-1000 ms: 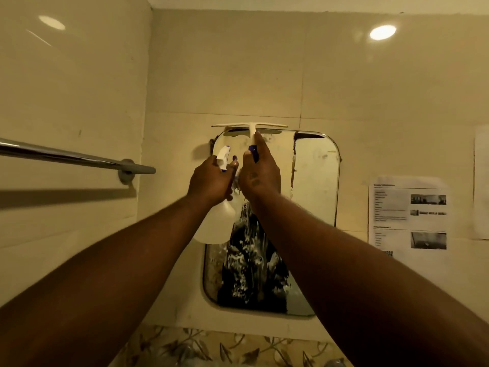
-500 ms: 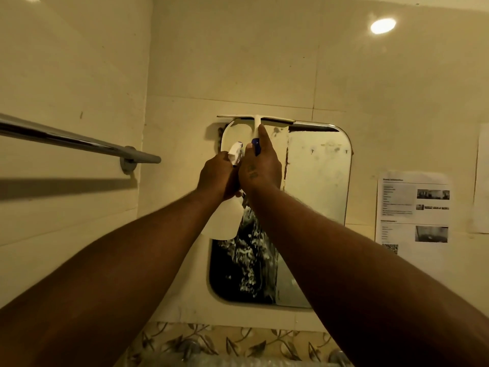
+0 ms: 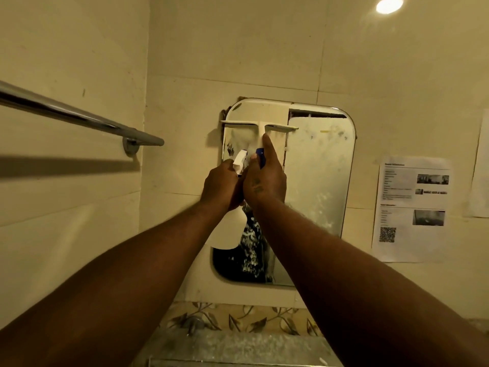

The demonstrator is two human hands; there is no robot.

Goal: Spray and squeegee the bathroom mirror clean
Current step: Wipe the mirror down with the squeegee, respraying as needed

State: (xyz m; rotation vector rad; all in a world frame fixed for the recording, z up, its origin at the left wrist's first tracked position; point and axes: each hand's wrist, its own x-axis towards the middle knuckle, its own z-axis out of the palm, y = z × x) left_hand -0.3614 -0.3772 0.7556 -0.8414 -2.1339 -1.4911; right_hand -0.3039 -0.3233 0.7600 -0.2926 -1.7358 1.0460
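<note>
A rounded rectangular mirror (image 3: 320, 181) hangs on the tiled wall, streaked with white foam on its lower left part. My right hand (image 3: 264, 178) grips the blue handle of a white squeegee (image 3: 258, 125); its blade lies flat across the mirror's upper left, a little below the top edge, and my forefinger is stretched up the stem. My left hand (image 3: 219, 185) holds a white spray bottle (image 3: 229, 229) by the neck, right beside the right hand; the bottle's body hangs below in front of the mirror's left edge.
A chrome towel rail (image 3: 79, 116) juts from the left wall at hand height. Printed notices (image 3: 411, 207) are stuck to the wall right of the mirror. Below are a leaf-pattern tile border (image 3: 238, 317), a tap (image 3: 194, 324) and a grey basin ledge (image 3: 238, 345).
The squeegee blade has slid down from the mirror's top edge onto the glass. Both hands came down slightly with it, and the view tilted down a little.
</note>
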